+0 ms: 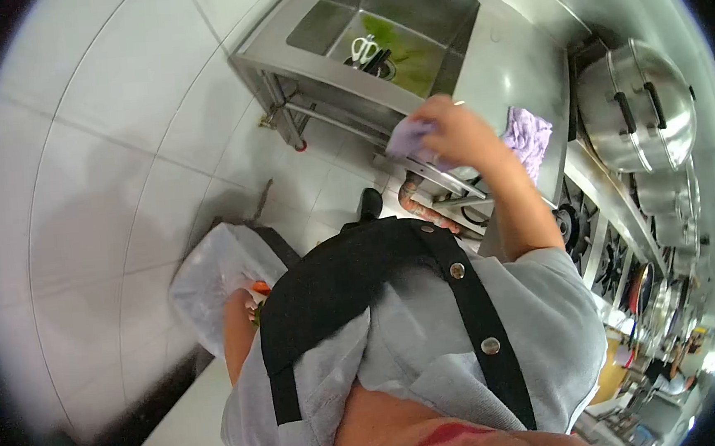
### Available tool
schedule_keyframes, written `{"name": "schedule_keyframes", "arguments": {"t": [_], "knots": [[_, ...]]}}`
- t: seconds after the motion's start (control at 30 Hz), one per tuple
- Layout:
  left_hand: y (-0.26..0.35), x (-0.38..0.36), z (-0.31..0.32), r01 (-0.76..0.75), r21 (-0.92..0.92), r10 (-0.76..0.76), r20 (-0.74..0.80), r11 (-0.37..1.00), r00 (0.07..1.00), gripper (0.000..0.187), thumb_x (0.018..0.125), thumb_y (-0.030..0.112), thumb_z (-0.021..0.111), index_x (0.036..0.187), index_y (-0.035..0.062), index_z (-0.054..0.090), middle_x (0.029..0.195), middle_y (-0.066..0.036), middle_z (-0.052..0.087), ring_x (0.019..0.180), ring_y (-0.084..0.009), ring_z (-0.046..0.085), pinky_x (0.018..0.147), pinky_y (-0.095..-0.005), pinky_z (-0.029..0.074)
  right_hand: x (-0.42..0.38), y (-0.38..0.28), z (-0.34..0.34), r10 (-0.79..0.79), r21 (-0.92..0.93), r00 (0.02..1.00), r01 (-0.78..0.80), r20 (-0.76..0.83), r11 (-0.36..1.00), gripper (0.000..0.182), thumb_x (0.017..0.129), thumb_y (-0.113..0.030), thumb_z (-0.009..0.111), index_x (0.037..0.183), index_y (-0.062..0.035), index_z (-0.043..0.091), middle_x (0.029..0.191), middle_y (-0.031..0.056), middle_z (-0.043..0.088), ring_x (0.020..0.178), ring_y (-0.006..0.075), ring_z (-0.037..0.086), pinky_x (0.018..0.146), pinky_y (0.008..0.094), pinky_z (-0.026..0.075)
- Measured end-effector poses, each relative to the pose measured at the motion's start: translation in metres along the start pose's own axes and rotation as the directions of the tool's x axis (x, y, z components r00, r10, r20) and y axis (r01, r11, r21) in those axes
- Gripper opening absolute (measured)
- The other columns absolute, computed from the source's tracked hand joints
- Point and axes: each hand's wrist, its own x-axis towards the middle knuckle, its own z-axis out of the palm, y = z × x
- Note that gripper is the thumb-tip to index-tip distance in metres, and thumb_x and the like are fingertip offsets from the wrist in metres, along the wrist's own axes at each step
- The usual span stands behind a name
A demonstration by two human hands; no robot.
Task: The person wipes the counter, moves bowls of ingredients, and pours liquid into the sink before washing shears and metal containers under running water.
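A thin purple cloth point(411, 139) hangs from my right hand point(456, 133), whose fingers are closed on it at the front edge of the steel sink counter. Another purple patterned cloth point(526, 141) lies crumpled on the counter, beside my right forearm. My left hand point(251, 303) is low at the left, at the clear plastic bag point(212, 274) lining a bin. Its fingers look curled around small orange and green bits, too small to name, and are partly hidden. White-handled scissors point(364, 50) and dark items lie in the sink point(327, 26), with green matter and shallow water.
Large lidded steel pots point(638, 108) stand along the right, next to gas burners point(569, 225) and pans. Pipes and a wheeled table leg point(289, 127) are under the sink. White floor tiles point(92, 225) extend left. A person in the distance point(675, 375) is at the lower right.
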Motion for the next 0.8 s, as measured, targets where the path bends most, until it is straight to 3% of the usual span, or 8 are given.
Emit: {"name": "schedule_keyframes", "arguments": {"t": [0.13, 0.2, 0.27, 0.33, 0.4, 0.53, 0.57, 0.8], "knots": [[0.037, 0.027, -0.085, -0.293, 0.322, 0.315, -0.018, 0.9, 0.949, 0.028, 0.079, 0.018, 0.047, 0.101, 0.0027, 0.057, 0.099, -0.024, 0.056, 0.096, -0.0385, 0.056, 0.08, -0.0453, 0.043, -0.016, 0.036, -0.068, 0.08, -0.024, 0.897, -0.1, -0.435, 0.995, 0.027, 0.07, -0.003, 0.055, 0.097, -0.0026, 0.061, 0.099, 0.0142, 0.058, 0.09, 0.0273, 0.059, 0.079, 0.0331, 0.047], [0.084, 0.053, -0.147, -0.471, 0.49, 0.62, -0.198, 0.734, 0.759, 0.027, 0.078, 0.016, 0.047, 0.097, 0.0016, 0.061, 0.093, -0.025, 0.061, 0.092, -0.0381, 0.058, 0.078, -0.0452, 0.044, -0.019, 0.058, -0.079, 0.129, 0.074, 0.804, -0.105, -0.58, 0.992, 0.026, 0.07, -0.004, 0.056, 0.096, -0.0023, 0.062, 0.1, 0.0143, 0.057, 0.089, 0.0274, 0.059, 0.079, 0.0331, 0.047], [0.215, -0.073, -0.225, -0.506, 0.065, 0.459, -0.531, 0.86, 0.712, 0.016, 0.081, 0.013, 0.046, 0.084, -0.0007, 0.054, 0.084, -0.023, 0.059, 0.082, -0.0412, 0.056, 0.071, -0.0448, 0.043, -0.017, 0.075, -0.081, 0.12, 0.011, 0.711, -0.156, -0.693, 0.988, 0.028, 0.069, -0.006, 0.058, 0.097, -0.0035, 0.061, 0.101, 0.0149, 0.057, 0.091, 0.0304, 0.057, 0.081, 0.0357, 0.046], [0.274, -0.084, -0.268, -0.738, 0.09, 0.594, -0.662, 0.669, 0.458, 0.011, 0.084, 0.013, 0.047, 0.084, 0.0043, 0.054, 0.076, -0.014, 0.056, 0.071, -0.0294, 0.053, 0.067, -0.0356, 0.044, -0.009, 0.093, -0.08, 0.087, -0.048, 0.608, -0.202, -0.789, 0.978, 0.029, 0.069, -0.007, 0.06, 0.098, -0.0047, 0.06, 0.101, 0.0154, 0.056, 0.093, 0.0334, 0.056, 0.083, 0.0382, 0.045], [0.329, -0.106, -0.296, -0.868, 0.102, 0.555, -0.803, 0.486, 0.216, 0.01, 0.081, 0.009, 0.05, 0.084, 0.0006, 0.051, 0.081, -0.018, 0.057, 0.077, -0.0374, 0.054, 0.068, -0.0438, 0.043, 0.001, 0.122, -0.062, 0.08, -0.096, 0.622, -0.245, -0.779, 0.965, 0.037, 0.069, -0.009, 0.061, 0.105, -0.0031, 0.056, 0.108, 0.0214, 0.051, 0.1, 0.038, 0.051, 0.087, 0.0418, 0.042], [0.374, -0.09, -0.343, -0.735, 0.313, 0.525, -0.848, 0.602, 0.069, 0.017, 0.081, 0.012, 0.054, 0.094, 0.002, 0.053, 0.101, -0.016, 0.056, 0.093, -0.0348, 0.053, 0.079, -0.0426, 0.043, 0.024, 0.182, 0.023, 0.172, -0.157, 0.746, -0.348, -0.643, 0.924, 0.059, 0.071, -0.019, 0.065, 0.122, -0.0001, 0.042, 0.124, 0.032, 0.036, 0.112, 0.049, 0.037, 0.094, 0.0529, 0.035], [0.381, -0.078, -0.352, -0.691, 0.369, 0.523, -0.852, 0.622, 0.017, 0.019, 0.081, 0.014, 0.055, 0.097, 0.0023, 0.053, 0.105, -0.017, 0.055, 0.096, -0.0349, 0.052, 0.082, -0.0427, 0.042, 0.027, 0.191, 0.04, 0.333, -0.145, 0.811, -0.449, -0.481, 0.882, 0.072, 0.073, -0.029, 0.065, 0.13, -0.0001, 0.033, 0.133, 0.034, 0.025, 0.122, 0.0516, 0.026, 0.099, 0.057, 0.027], [0.417, -0.005, -0.413, -0.658, 0.479, 0.575, -0.814, 0.58, -0.085, 0.029, 0.079, 0.017, 0.059, 0.105, 0.0043, 0.055, 0.113, -0.015, 0.052, 0.103, -0.0365, 0.048, 0.09, -0.0455, 0.038, 0.081, 0.217, 0.032, 0.409, -0.144, 0.634, -0.637, -0.656, 0.757, 0.073, 0.078, -0.036, 0.059, 0.136, -0.004, 0.029, 0.139, 0.0287, 0.023, 0.129, 0.0463, 0.021, 0.103, 0.0553, 0.02]]}}
